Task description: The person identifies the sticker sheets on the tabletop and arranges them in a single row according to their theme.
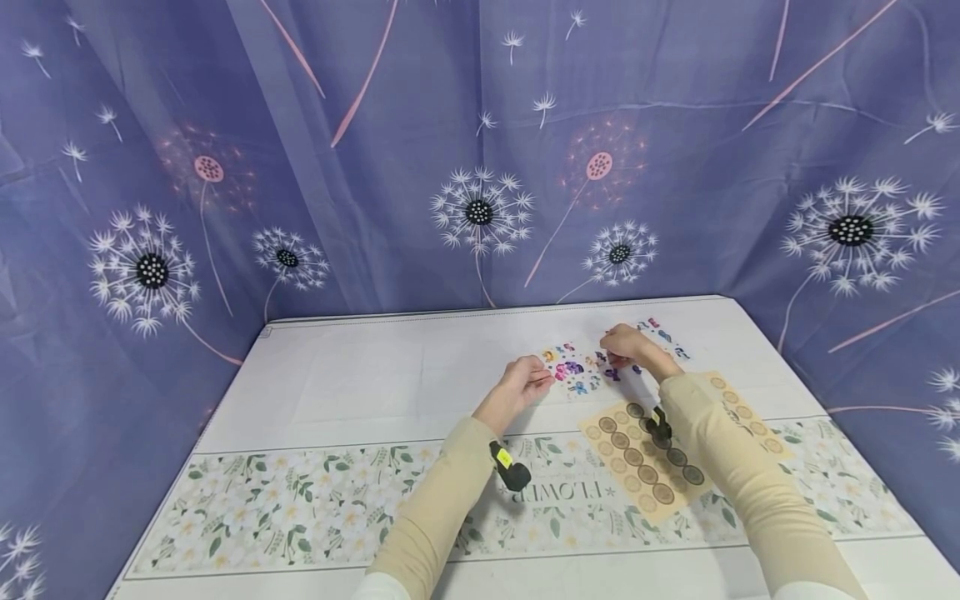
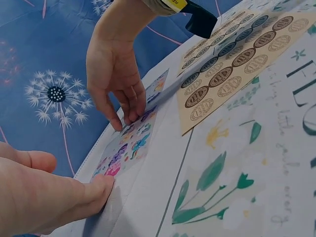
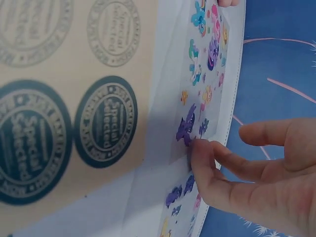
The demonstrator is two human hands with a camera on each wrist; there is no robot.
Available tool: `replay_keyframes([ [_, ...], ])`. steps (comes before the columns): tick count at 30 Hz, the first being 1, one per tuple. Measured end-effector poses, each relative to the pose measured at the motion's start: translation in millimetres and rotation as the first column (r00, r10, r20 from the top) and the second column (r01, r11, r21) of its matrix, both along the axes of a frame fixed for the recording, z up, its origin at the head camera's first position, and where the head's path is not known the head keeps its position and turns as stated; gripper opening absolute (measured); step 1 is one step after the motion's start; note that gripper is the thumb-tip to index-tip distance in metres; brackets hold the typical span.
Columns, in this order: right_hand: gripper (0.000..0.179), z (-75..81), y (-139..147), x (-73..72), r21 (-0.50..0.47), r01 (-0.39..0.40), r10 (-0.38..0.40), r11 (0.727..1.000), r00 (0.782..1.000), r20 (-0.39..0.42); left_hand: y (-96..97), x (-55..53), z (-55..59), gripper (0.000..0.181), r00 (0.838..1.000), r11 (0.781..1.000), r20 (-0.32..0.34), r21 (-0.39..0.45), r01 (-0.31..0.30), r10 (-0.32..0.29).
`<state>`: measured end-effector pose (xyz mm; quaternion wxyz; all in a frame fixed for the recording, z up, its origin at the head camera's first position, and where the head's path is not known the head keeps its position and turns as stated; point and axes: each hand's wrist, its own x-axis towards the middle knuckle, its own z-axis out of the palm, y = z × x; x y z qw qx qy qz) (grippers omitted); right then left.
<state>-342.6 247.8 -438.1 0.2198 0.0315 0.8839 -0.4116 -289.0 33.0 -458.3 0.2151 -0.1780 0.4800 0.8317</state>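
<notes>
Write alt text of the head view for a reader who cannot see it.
A left hand and a right hand touch opposite ends of a cartoon sticker sheet on a table. Nearer, a tan label sheet lies partly behind the right sleeve; a dandelion-print curtain hangs behind.

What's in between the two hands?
A see-through sheet of colourful cartoon figures lies between the left hand and the right hand. The head view shows it.

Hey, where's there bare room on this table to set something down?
Bare: the white stretch of tabletop left of the left hand, between the curtain and the flowered band; that band's left part too. Crowded: right of centre, where the right hand, cartoon sticker sheets and tan sticker sheet sit close together.
</notes>
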Motion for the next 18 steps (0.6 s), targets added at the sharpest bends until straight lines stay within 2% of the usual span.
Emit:
replay_keyframes([
  [6,0.013,-0.2,-0.4,0.2,-0.004,0.019,-0.019,1.000,1.000,-0.011,-0.7,-3.0,0.4,0.047,0.999,0.998,0.033,0.062,-0.008,0.006],
  [8,0.018,-0.3,-0.2,0.5,0.000,0.021,-0.021,1.000,0.999,-0.024,0.6,-4.9,-3.2,0.045,1.000,0.999,0.021,0.033,-0.018,0.017],
  [10,0.024,-0.9,0.5,0.7,0.014,0.013,-0.012,1.000,0.999,-0.039,1.2,-9.3,-11.2,0.044,1.000,1.000,-0.013,-0.018,-0.026,0.026],
  [14,0.032,-1.9,2.0,0.8,0.041,0.024,-0.021,0.999,0.998,-0.059,1.3,-41.7,-63.0,0.046,0.992,0.993,-0.117,-0.109,-0.050,0.037],
  [15,0.032,-1.5,1.9,1.1,0.047,0.024,-0.021,0.999,0.998,-0.061,1.4,-50.7,-75.3,0.048,0.991,0.993,-0.124,-0.105,-0.055,0.041],
  [16,0.032,-0.7,1.7,1.4,0.051,0.027,-0.023,0.998,0.998,-0.062,1.9,-55.4,-81.5,0.050,0.991,0.993,-0.127,-0.099,-0.060,0.048],
  [18,0.031,1.6,0.0,2.8,0.053,0.028,-0.025,0.998,0.998,-0.056,2.7,-54.5,-80.9,0.057,0.989,0.994,-0.137,-0.083,-0.064,0.052],
])
